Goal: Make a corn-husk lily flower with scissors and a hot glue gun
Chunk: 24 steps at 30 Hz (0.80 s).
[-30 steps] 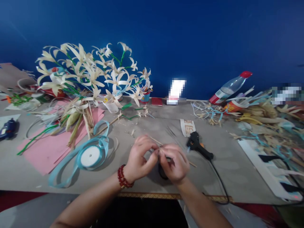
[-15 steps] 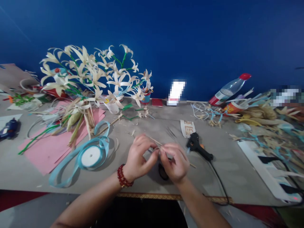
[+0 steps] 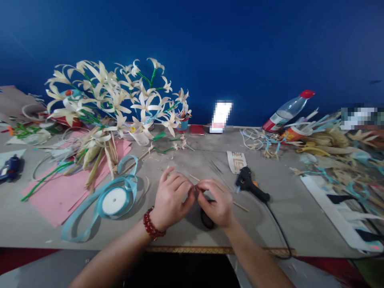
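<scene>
My left hand (image 3: 174,199), with a red bead bracelet (image 3: 152,225) at its wrist, is closed, its fingertips bent towards the right. My right hand (image 3: 217,202) pinches thumb against fingers, and the tips of both hands meet above the table. Whatever lies between them is too small or hidden to name. Under my right hand shows a dark handle loop (image 3: 207,219), perhaps of scissors, partly covered. A thin stick (image 3: 240,206) lies behind and beneath my hands. To their right rests a black glue gun (image 3: 252,185) with its cord running to the table's front edge.
A blue ribbon roll (image 3: 115,201) and pink paper sheets (image 3: 57,204) lie at left. White handmade flowers (image 3: 120,100) stand behind them. At right are a power strip (image 3: 330,214), dried husks (image 3: 333,138) and a tilted bottle (image 3: 286,113). Thin wires (image 3: 216,167) lie ahead of my hands.
My hands have shifted slightly left, and their fingertips are closer together. My left fingers now cover more of what is between them. The whole view has shifted a little.
</scene>
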### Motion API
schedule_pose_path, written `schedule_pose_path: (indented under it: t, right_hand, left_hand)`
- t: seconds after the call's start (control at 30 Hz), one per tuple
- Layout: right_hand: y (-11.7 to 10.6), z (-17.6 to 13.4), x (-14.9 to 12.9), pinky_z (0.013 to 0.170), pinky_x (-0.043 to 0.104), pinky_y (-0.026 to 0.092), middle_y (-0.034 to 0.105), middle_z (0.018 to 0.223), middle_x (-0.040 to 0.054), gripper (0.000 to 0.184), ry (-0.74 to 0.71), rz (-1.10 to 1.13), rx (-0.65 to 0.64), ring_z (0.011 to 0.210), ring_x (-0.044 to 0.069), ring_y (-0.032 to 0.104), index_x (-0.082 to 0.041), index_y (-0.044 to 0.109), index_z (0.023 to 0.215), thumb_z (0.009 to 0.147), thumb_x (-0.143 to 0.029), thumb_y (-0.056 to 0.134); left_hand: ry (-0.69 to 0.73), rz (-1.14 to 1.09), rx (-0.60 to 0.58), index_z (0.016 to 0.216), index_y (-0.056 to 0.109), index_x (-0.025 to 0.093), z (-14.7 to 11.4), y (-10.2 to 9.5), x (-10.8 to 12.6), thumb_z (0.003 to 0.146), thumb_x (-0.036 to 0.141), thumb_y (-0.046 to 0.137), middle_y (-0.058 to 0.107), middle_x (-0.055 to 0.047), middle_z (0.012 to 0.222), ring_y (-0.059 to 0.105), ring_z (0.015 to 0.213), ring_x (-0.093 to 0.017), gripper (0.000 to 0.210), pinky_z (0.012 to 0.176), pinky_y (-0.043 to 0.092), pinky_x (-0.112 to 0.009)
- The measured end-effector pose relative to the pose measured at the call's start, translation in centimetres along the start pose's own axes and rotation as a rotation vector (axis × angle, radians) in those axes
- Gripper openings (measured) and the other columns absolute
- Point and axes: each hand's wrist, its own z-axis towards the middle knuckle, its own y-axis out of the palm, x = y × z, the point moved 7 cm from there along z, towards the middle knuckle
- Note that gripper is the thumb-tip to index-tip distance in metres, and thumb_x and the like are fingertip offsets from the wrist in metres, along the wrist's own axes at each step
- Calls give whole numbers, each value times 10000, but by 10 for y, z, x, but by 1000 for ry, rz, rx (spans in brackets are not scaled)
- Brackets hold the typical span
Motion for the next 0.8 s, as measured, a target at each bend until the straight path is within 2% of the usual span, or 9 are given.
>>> schedule_pose_path:
  t: [0.17,0.37,0.47,0.53,0.67,0.8]
  right_hand:
    - [-2,-1,0,677,307,534,678,764,36,121,-24,-29,31,723,180,646,-207,624,808,860,-108,579]
    - [-26,0,15,730,331,537,671,804,43,125,17,-94,170,773,193,654,-207,628,840,847,-91,582]
    - [-16,3,8,792,359,544,693,928,82,162,-6,-18,25,884,219,663,-189,640,976,842,-111,593]
    - [-7,5,1,798,361,544,698,946,93,173,-10,10,-44,898,225,662,-180,638,998,839,-124,599]
    - [4,5,-3,726,334,535,689,824,56,92,12,29,-65,788,205,654,-204,627,873,858,-127,579]
    - [1,3,6,726,322,527,691,818,36,107,20,-1,-69,783,196,656,-224,622,872,866,-124,586]
  left_hand:
    - [12,10,-10,768,582,214,0,1,3,850,123,542,685,-7,776,623,815,-188,129,1098,337,-494]
    - [-32,-13,31,743,563,216,-1,-5,-1,821,116,555,665,-11,759,605,785,-187,127,1065,375,-488]
    - [-32,-25,19,761,568,212,-1,-4,-2,828,116,560,669,-10,766,609,797,-185,117,1072,369,-488]
    - [-21,-22,3,768,571,208,0,-3,-2,839,119,559,672,-8,766,612,802,-184,114,1080,359,-491]
    - [-16,-23,12,767,573,200,0,-2,0,857,123,556,676,-5,766,612,796,-175,120,1078,364,-484]
    - [-26,-28,23,748,567,195,0,-2,-1,851,118,562,667,0,748,611,783,-167,129,1077,370,-480]
